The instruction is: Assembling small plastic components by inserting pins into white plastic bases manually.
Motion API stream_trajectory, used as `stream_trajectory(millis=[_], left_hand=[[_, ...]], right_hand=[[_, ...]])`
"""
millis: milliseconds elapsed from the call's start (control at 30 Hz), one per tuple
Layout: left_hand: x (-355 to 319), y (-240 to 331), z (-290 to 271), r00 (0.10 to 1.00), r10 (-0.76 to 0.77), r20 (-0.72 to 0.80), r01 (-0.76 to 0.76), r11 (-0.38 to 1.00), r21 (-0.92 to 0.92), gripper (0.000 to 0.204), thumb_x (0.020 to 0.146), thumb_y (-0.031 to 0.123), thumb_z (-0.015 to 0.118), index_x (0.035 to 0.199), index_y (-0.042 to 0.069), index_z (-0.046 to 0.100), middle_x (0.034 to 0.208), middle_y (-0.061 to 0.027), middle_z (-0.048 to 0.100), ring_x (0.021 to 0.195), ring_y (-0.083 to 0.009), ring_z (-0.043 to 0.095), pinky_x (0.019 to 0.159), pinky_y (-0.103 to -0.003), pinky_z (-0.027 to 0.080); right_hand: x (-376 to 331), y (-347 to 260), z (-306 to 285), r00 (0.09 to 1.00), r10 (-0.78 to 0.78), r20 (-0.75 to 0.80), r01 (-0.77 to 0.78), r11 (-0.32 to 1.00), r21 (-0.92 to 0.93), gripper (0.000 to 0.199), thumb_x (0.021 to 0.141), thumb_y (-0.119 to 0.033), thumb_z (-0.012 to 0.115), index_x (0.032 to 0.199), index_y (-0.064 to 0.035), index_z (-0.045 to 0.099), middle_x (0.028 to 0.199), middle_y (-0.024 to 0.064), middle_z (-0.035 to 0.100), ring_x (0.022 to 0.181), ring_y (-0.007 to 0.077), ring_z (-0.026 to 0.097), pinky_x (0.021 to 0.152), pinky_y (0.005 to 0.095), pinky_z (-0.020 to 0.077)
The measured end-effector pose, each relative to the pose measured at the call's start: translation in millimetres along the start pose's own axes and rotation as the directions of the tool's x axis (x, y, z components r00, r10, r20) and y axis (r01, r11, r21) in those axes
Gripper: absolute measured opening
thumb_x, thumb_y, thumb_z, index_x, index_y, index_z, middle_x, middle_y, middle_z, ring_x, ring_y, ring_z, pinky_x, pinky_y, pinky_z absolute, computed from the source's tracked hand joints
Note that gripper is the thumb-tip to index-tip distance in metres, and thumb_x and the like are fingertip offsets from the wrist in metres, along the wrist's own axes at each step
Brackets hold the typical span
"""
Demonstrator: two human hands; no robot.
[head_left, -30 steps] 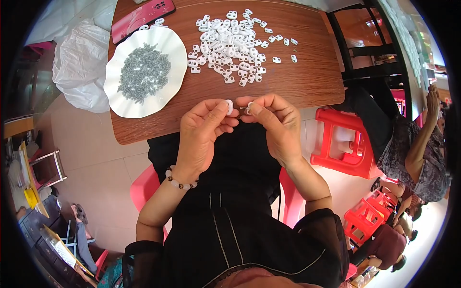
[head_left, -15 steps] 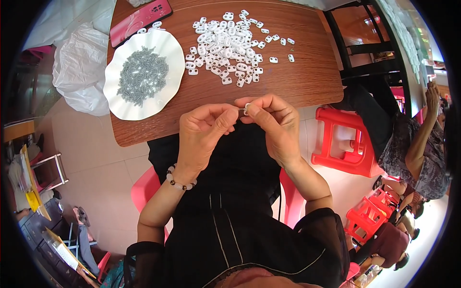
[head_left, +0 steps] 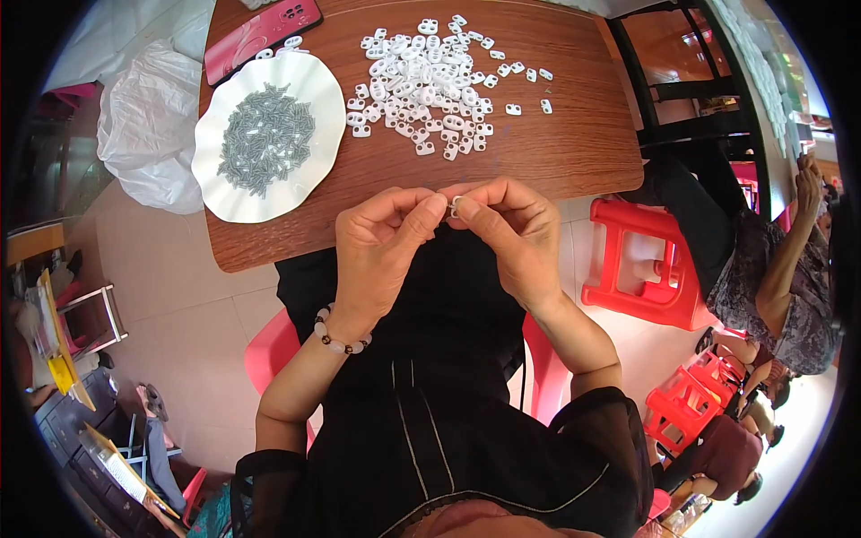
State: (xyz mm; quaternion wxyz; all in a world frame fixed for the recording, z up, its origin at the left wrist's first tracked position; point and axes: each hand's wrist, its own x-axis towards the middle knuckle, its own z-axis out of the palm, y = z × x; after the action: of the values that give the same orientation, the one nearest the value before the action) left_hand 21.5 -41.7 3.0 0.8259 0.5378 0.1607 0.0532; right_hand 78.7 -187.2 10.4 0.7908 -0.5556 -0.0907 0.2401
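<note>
Above my lap, at the table's near edge, both hands meet fingertip to fingertip. My right hand (head_left: pixel 518 235) pinches a small white plastic piece with holes (head_left: pixel 456 207) between thumb and forefinger. Beside it, the thumb and forefinger of my left hand (head_left: pixel 384 240) are closed on a thin grey metal piece, probably a small spring, mostly covered by the fingertips. A white wavy-rimmed plate (head_left: pixel 208 160) on the left of the table holds a heap of similar grey pieces (head_left: pixel 267 142). Farther back in the middle lies a loose pile of white two-hole plastic pieces (head_left: pixel 426 81).
A pink phone (head_left: pixel 262 38) lies behind the plate on the brown wooden table (head_left: pixel 565 143). Left of the table hangs a crumpled white plastic bag (head_left: pixel 148 134). Red plastic stools (head_left: pixel 641 264) and other seated people (head_left: pixel 780 296) are on the right.
My fingertips have drawn closer together, and less of the ridged grey piece shows between them. The white piece in my right hand has shifted slightly left.
</note>
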Motion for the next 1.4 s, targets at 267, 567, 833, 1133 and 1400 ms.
stream_trajectory(millis=[267, 567, 833, 1133, 1400], left_hand=[[-1, -7, 2, 0.998, 0.06, -0.018, -0.06, 0.998, -0.028, 0.013, 0.087, 0.006, 0.066, 0.094, -0.005, 0.069, 0.075, -0.0006, 0.059, 0.068, -0.0051, 0.052, 0.061, -0.019, 0.042], [-2, -10, 3, 0.998, 0.059, -0.03, -0.06, 0.997, -0.056, 0.014, 0.087, 0.006, 0.065, 0.095, -0.004, 0.069, 0.076, -0.0005, 0.059, 0.068, -0.0056, 0.052, 0.061, -0.019, 0.042], [-6, -8, -2, 1.0, -0.006, 0.002, 0.006, 0.99, -0.14, 0.018, 0.09, 0.013, 0.063, 0.101, -0.002, 0.068, 0.088, -0.0042, 0.066, 0.072, -0.0068, 0.056, 0.065, -0.021, 0.045], [-5, -4, -9, 0.997, -0.078, -0.011, 0.075, 0.981, -0.178, 0.025, 0.092, 0.013, 0.061, 0.111, -0.003, 0.063, 0.093, -0.008, 0.067, 0.076, -0.0086, 0.058, 0.068, -0.022, 0.047], [-6, -1, -11, 0.978, -0.207, 0.008, 0.2, 0.93, -0.308, 0.029, 0.092, 0.014, 0.06, 0.116, -0.001, 0.06, 0.104, -0.012, 0.066, 0.087, -0.0135, 0.064, 0.079, -0.025, 0.052]], right_hand=[[-2, 2, 2, 0.999, -0.009, -0.041, 0.008, 0.999, -0.042, 0.01, 0.088, -0.003, 0.062, 0.094, 0.0054, 0.065, 0.096, 0.0113, 0.067, 0.085, 0.0113, 0.062, 0.077, 0.0252, 0.0523], [-3, 3, 2, 0.997, -0.024, -0.071, 0.021, 0.999, -0.048, 0.011, 0.088, -0.005, 0.064, 0.093, 0.0051, 0.066, 0.096, 0.0121, 0.068, 0.082, 0.0105, 0.062, 0.076, 0.0245, 0.052], [-1, -2, 3, 0.999, -0.016, -0.049, 0.015, 1.0, -0.022, 0.012, 0.089, -0.006, 0.063, 0.094, 0.0047, 0.065, 0.102, 0.0146, 0.067, 0.085, 0.0121, 0.063, 0.077, 0.0259, 0.0529], [-1, -2, 2, 0.996, -0.023, -0.084, 0.019, 0.999, -0.051, 0.008, 0.088, -0.005, 0.061, 0.09, 0.0026, 0.064, 0.101, 0.0173, 0.067, 0.081, 0.0129, 0.064, 0.076, 0.0264, 0.0526], [-1, -4, 0, 0.999, -0.008, -0.033, 0.008, 1.0, -0.003, 0.004, 0.088, -0.001, 0.06, 0.087, 0.0025, 0.062, 0.104, 0.0184, 0.065, 0.087, 0.0149, 0.063, 0.081, 0.0282, 0.0517]])
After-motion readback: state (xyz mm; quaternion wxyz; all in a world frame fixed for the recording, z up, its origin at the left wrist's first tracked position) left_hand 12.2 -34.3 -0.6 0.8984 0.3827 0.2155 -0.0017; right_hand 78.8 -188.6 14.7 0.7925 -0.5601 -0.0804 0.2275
